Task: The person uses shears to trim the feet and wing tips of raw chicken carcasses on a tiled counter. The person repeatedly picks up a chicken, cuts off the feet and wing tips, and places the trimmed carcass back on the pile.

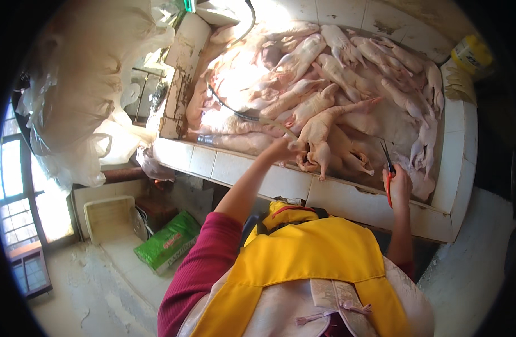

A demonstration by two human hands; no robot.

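Observation:
At the basin's front edge, a plucked duck (317, 130) lies across others, its tail end toward me. My left hand (281, 150) is closed at the leg on its left side; the fingertips are partly hidden. A pale hose (280, 127) ends just beside that hand. To the right, my right hand (399, 185) grips scissors (389, 174) with red handles, their dark blades pointing up and away over the basin, apart from the duck. Another plucked bird (348, 151) with an opening at its rear end lies between the two hands.
Many plucked birds (342, 76) fill the white-tiled basin (258, 178), some in shallow water. A yellow container (470, 55) and a glove (459, 87) sit on its right rim. Plastic bags (78, 84) hang at left; a green sack (168, 241) and a pale tub (109, 218) are below.

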